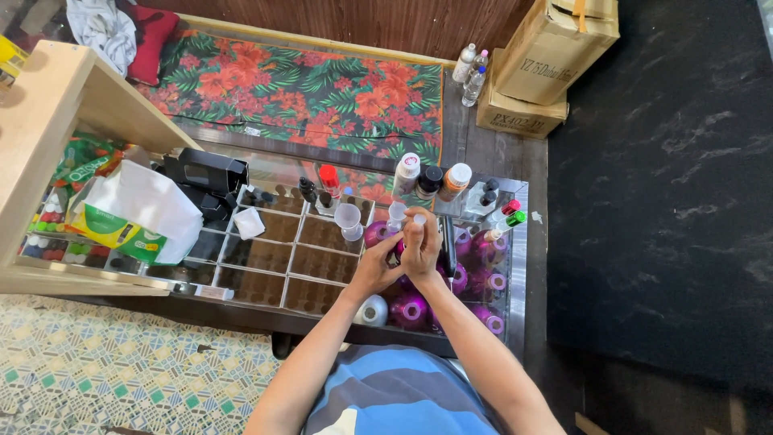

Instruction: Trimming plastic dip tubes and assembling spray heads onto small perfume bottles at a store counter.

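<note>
A person in a blue striped shirt works with both hands over a glass-topped surface divided underneath into square compartments. The right hand is raised upright with its fingers pinched around a small clear bottle with a pale top, held just above the glass near the middle of the surface. The left hand comes in from the side and touches the right at the base, its fingers curled against the lower part of the same bottle; exactly what they grip is hidden by the right hand. Just beyond the hands stand a clear funnel-shaped cup and a second small clear bottle. Behind them, along the far edge, are a white bottle, a dark-capped jar, an orange-brown bottle with a white cap, a red-capped bottle and two slim tubes with pink and green caps. Shiny magenta spools lie under the glass around and below the hands, beside one white spool. To the left rest a white plastic bag with green print and a black box. A red floral mat covers the floor beyond, with cardboard boxes and three plastic bottles at its corner
</note>
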